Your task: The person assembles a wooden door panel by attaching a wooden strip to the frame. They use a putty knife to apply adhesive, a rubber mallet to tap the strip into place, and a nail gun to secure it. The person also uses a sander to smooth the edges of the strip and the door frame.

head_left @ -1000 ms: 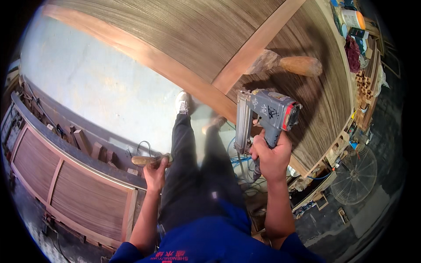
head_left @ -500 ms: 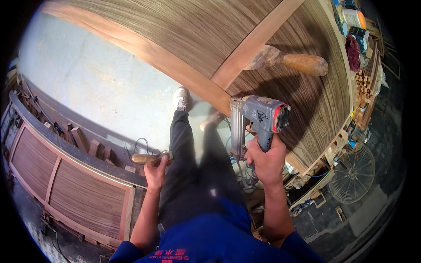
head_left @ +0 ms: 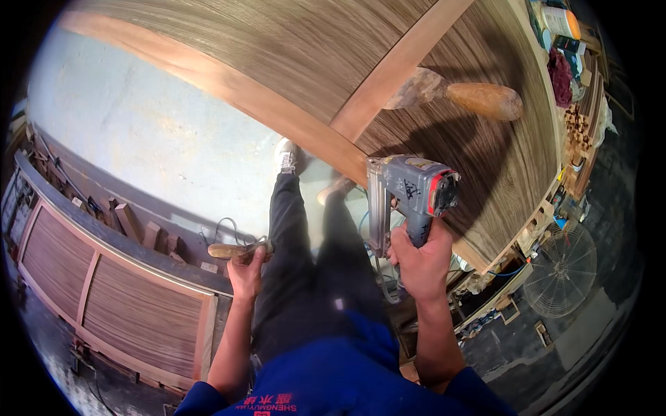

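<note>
My right hand (head_left: 424, 262) is closed round the grip of a dark grey nail gun (head_left: 416, 182) with a red band at its rear. The gun's nose is at the edge of a wood-grained panel (head_left: 291, 48), on the lighter frame strip (head_left: 277, 111); whether it touches cannot be made out. Low at the left, my left hand (head_left: 245, 276) grips a small wooden-handled tool (head_left: 227, 251), whose metal end is mostly hidden by my fingers. A putty knife with a rounded wooden handle (head_left: 484, 101) lies on the panel beyond the gun, beside the pale crosspiece (head_left: 399, 73).
A second framed panel (head_left: 139, 312) stands at the left, with wood offcuts (head_left: 128, 220) behind its dark rail. On the right are a round wire fan guard (head_left: 560, 269), a white tub with an orange lid (head_left: 560, 23) and stacked sticks (head_left: 576, 132). Hoses hang near my legs.
The nail gun's nose has shifted slightly down and right in the picture, along with the panel edge. My left hand and its tool stay where they were.
</note>
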`<state>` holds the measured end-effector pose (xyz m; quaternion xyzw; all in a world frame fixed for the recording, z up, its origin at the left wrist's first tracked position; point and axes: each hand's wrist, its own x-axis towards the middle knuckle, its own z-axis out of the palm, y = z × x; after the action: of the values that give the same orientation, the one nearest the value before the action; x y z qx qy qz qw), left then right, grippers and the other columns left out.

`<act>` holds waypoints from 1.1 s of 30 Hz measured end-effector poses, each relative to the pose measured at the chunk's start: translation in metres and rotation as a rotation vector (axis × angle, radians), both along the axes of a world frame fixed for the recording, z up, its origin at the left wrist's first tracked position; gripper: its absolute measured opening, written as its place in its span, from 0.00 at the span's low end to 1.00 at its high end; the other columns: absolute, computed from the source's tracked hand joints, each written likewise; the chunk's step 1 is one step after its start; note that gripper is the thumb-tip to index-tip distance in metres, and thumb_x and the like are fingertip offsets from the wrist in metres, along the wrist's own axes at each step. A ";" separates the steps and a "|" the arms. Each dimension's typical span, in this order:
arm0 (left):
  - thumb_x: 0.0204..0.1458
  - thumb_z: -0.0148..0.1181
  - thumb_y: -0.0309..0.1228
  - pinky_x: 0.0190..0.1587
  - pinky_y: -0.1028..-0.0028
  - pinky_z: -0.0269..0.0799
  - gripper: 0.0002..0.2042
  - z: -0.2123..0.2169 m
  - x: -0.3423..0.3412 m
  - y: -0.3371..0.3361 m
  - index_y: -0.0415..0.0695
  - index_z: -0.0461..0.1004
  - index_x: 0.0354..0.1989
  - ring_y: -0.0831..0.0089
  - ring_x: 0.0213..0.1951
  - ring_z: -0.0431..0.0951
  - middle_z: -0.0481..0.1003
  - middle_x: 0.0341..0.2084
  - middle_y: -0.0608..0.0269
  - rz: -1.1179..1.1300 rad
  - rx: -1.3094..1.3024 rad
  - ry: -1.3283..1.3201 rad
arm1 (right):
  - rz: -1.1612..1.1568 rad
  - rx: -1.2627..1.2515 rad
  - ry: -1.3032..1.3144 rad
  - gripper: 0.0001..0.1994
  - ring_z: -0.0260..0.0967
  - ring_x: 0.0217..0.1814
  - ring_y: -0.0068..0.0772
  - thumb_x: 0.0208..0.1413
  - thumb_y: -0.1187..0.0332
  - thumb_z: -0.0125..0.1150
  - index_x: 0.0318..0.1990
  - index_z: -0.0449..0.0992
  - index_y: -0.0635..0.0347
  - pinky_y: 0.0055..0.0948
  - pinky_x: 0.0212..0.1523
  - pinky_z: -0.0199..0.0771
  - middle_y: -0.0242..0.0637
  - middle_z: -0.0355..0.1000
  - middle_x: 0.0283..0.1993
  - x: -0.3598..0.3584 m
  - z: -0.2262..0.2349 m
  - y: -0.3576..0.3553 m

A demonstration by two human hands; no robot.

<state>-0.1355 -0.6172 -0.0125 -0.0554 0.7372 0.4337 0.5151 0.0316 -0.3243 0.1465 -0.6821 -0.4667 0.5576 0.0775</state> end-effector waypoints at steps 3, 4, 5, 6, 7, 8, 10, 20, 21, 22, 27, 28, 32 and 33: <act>0.63 0.68 0.27 0.49 0.67 0.81 0.10 0.007 -0.005 0.004 0.31 0.83 0.46 0.68 0.43 0.85 0.85 0.41 0.54 -0.077 -0.093 -0.005 | -0.023 0.006 -0.027 0.06 0.69 0.22 0.19 0.62 0.80 0.60 0.45 0.76 0.68 0.23 0.25 0.71 0.29 0.71 0.26 0.000 0.002 -0.001; 0.62 0.68 0.26 0.51 0.66 0.81 0.09 0.013 -0.008 0.009 0.33 0.84 0.45 0.66 0.46 0.85 0.85 0.43 0.53 -0.109 -0.143 -0.005 | -0.019 0.008 -0.040 0.05 0.69 0.22 0.19 0.62 0.80 0.60 0.43 0.76 0.67 0.23 0.25 0.71 0.30 0.71 0.26 0.003 0.002 -0.002; 0.60 0.68 0.24 0.53 0.64 0.79 0.07 0.019 -0.011 0.014 0.35 0.84 0.44 0.63 0.49 0.84 0.84 0.47 0.52 -0.292 -0.027 0.155 | -0.044 0.003 -0.029 0.04 0.69 0.22 0.19 0.61 0.80 0.61 0.42 0.76 0.67 0.23 0.25 0.71 0.30 0.71 0.26 0.008 0.001 -0.005; 0.58 0.67 0.21 0.56 0.61 0.78 0.06 0.038 -0.017 0.037 0.36 0.84 0.42 0.60 0.53 0.82 0.83 0.51 0.51 -0.477 0.087 0.308 | -0.072 -0.008 -0.023 0.03 0.70 0.22 0.19 0.61 0.80 0.61 0.40 0.75 0.66 0.23 0.25 0.71 0.30 0.71 0.26 0.016 0.000 -0.010; 0.55 0.67 0.19 0.59 0.59 0.76 0.05 0.057 -0.022 0.060 0.38 0.84 0.40 0.56 0.57 0.81 0.82 0.54 0.50 -0.658 0.202 0.467 | -0.095 -0.017 -0.011 0.02 0.70 0.22 0.20 0.61 0.80 0.62 0.39 0.75 0.66 0.24 0.25 0.72 0.30 0.72 0.25 0.024 -0.001 -0.016; 0.52 0.66 0.20 0.63 0.56 0.72 0.05 0.074 -0.027 0.090 0.39 0.82 0.37 0.51 0.62 0.76 0.78 0.60 0.48 -0.865 0.273 0.610 | -0.107 -0.029 -0.017 0.03 0.70 0.22 0.20 0.61 0.80 0.62 0.38 0.74 0.66 0.24 0.25 0.72 0.30 0.71 0.25 0.033 -0.001 -0.019; 0.49 0.66 0.23 0.70 0.51 0.65 0.05 0.096 -0.029 0.148 0.40 0.79 0.35 0.44 0.69 0.69 0.71 0.68 0.45 -1.154 0.364 0.793 | -0.099 -0.055 -0.011 0.03 0.70 0.22 0.20 0.60 0.80 0.62 0.38 0.74 0.65 0.24 0.25 0.72 0.31 0.71 0.25 0.052 0.000 -0.026; 0.60 0.54 0.29 0.80 0.56 0.49 0.14 0.089 -0.009 0.277 0.39 0.78 0.51 0.57 0.80 0.54 0.57 0.78 0.50 -1.504 0.337 1.178 | -0.236 -0.157 0.036 0.12 0.68 0.21 0.21 0.61 0.80 0.61 0.52 0.75 0.70 0.25 0.26 0.72 0.29 0.68 0.28 0.141 0.017 -0.051; 0.59 0.54 0.28 0.80 0.56 0.49 0.17 0.087 -0.006 0.275 0.39 0.77 0.54 0.59 0.80 0.54 0.57 0.78 0.51 -1.497 0.324 1.209 | -0.252 -0.161 0.038 0.12 0.68 0.21 0.21 0.62 0.80 0.61 0.52 0.75 0.70 0.25 0.26 0.72 0.29 0.68 0.29 0.148 0.017 -0.052; 0.58 0.54 0.27 0.80 0.56 0.49 0.19 0.087 -0.005 0.274 0.38 0.77 0.58 0.61 0.79 0.55 0.58 0.78 0.52 -1.489 0.311 1.239 | -0.267 -0.166 0.041 0.12 0.68 0.21 0.21 0.62 0.80 0.61 0.52 0.75 0.70 0.25 0.26 0.72 0.29 0.68 0.29 0.154 0.016 -0.052; 0.56 0.56 0.26 0.80 0.55 0.49 0.08 0.097 0.003 0.263 0.40 0.78 0.42 0.61 0.79 0.55 0.58 0.78 0.52 -1.554 0.239 1.161 | -0.226 -0.161 0.056 0.12 0.67 0.21 0.21 0.61 0.81 0.60 0.53 0.75 0.70 0.25 0.26 0.72 0.29 0.67 0.29 0.171 0.019 -0.047; 0.57 0.58 0.27 0.80 0.55 0.49 0.03 0.101 0.007 0.258 0.41 0.74 0.34 0.59 0.79 0.55 0.59 0.78 0.51 -1.528 0.248 1.093 | -0.219 -0.164 0.040 0.13 0.67 0.21 0.21 0.61 0.82 0.59 0.53 0.75 0.70 0.25 0.26 0.72 0.29 0.67 0.29 0.174 0.021 -0.045; 0.52 0.63 0.27 0.67 0.53 0.68 0.08 0.113 0.025 0.233 0.41 0.77 0.40 0.52 0.66 0.72 0.73 0.66 0.53 -1.330 0.396 0.877 | -0.192 -0.156 0.012 0.13 0.67 0.21 0.21 0.60 0.82 0.59 0.52 0.75 0.70 0.24 0.25 0.72 0.29 0.67 0.28 0.178 0.025 -0.038; 0.52 0.63 0.26 0.61 0.55 0.72 0.08 0.113 0.033 0.225 0.41 0.77 0.41 0.52 0.60 0.75 0.76 0.60 0.54 -1.261 0.378 0.776 | -0.190 -0.152 0.005 0.13 0.68 0.21 0.21 0.61 0.82 0.59 0.52 0.75 0.70 0.24 0.25 0.72 0.29 0.67 0.28 0.181 0.025 -0.038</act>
<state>-0.1024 -0.3924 0.1007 0.6215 0.6707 0.1647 0.3699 0.2124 -0.3624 0.1714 -0.7257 -0.3561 0.5834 0.0791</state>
